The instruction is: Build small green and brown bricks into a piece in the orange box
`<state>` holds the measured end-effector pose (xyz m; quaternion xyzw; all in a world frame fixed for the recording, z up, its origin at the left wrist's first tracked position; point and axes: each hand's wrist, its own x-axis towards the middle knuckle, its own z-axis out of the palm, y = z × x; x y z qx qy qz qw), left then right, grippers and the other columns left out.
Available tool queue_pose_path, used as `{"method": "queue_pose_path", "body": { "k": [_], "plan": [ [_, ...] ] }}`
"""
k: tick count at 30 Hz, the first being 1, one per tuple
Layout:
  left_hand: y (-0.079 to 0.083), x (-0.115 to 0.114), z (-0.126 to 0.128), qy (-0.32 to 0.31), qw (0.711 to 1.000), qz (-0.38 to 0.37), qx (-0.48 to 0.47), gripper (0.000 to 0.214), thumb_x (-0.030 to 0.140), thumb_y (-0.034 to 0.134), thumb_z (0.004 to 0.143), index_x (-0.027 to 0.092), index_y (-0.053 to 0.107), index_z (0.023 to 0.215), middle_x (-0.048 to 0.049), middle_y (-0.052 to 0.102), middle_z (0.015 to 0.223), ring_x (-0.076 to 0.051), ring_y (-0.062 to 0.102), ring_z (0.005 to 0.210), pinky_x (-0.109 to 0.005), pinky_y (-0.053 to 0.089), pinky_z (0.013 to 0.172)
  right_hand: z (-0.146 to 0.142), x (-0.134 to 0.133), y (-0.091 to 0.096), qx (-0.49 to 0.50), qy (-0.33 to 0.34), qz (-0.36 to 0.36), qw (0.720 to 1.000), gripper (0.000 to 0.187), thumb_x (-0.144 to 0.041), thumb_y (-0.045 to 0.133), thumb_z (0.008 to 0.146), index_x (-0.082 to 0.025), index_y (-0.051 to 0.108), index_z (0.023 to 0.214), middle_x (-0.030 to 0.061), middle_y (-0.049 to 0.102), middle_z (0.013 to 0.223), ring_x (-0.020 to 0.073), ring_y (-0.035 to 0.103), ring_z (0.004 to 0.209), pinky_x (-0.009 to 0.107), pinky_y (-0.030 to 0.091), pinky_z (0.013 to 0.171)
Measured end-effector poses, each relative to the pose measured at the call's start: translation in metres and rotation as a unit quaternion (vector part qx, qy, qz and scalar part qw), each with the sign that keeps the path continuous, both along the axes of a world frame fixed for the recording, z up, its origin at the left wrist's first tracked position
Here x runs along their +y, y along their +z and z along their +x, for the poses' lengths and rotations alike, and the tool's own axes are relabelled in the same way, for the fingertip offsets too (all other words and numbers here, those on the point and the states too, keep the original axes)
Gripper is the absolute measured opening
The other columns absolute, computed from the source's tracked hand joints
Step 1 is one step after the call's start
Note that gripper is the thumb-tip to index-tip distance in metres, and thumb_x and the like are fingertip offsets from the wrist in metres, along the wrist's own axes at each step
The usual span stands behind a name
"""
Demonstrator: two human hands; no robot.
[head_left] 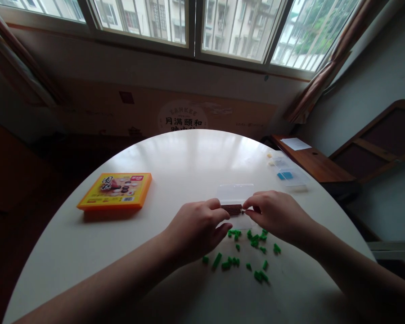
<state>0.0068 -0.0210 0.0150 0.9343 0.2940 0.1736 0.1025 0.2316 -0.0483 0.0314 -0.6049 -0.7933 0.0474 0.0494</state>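
Observation:
Near the middle of the table, a dark red studded block [232, 209] lies in an opened clear plastic case [236, 193]. My left hand [200, 227] has curled fingers against the block's left end, its thumb lower and apart; some of its fingers are hidden. At the block's right end, my right hand [278, 213] pinches with thumb and forefinger on a tiny dark brick [243, 212], mostly covered by the fingertips. Several loose green bricks [254, 240] are scattered in front of the case, between my forearms.
An orange-edged yellow game box [114, 191] lies on the left of the round white table [175, 153]. Toward the right edge are clear cases [293, 177], a blue piece [285, 175] and small yellowish pieces [270, 155]. Beyond stands a wooden desk [310, 157] with paper.

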Motion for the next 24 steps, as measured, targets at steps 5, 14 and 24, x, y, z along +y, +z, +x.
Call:
{"method": "queue_pose_path", "body": {
  "k": [5,14,24],
  "plan": [
    [-0.0048,0.0015,0.0009,-0.023,1.0,-0.005,-0.003,0.017,0.029,0.052,0.089,0.024,0.069,0.088,0.0009,0.068,0.086,-0.014,0.063,0.068,-0.024,0.041,0.057,0.0012,-0.0037,0.0012,-0.015,0.012,-0.017,1.0,0.022,-0.029,0.053,0.087,-0.029,0.075,0.088,-0.001,0.071,0.083,0.0149,0.062,0.072,0.025,0.036,0.059],
    [-0.0073,0.0043,0.0002,-0.054,0.998,-0.007,0.013,0.022,0.02,0.051,0.088,0.02,0.064,0.07,0.0016,0.065,0.075,-0.011,0.058,0.061,-0.022,0.036,0.055,-0.0005,-0.0018,-0.0027,-0.034,0.009,-0.024,0.999,0.025,-0.03,0.051,0.089,-0.026,0.074,0.083,0.0013,0.07,0.081,0.0152,0.062,0.071,0.026,0.035,0.059],
    [-0.0061,0.0042,0.0015,-0.061,0.998,-0.021,0.005,0.022,0.02,0.051,0.088,0.019,0.066,0.071,-0.0009,0.066,0.075,-0.011,0.06,0.062,-0.021,0.04,0.055,0.0049,-0.0046,-0.0032,-0.033,0.004,0.04,0.999,0.023,-0.028,0.051,0.089,-0.026,0.074,0.093,0.0022,0.069,0.082,0.0131,0.06,0.065,0.024,0.035,0.054]
  ]
}}
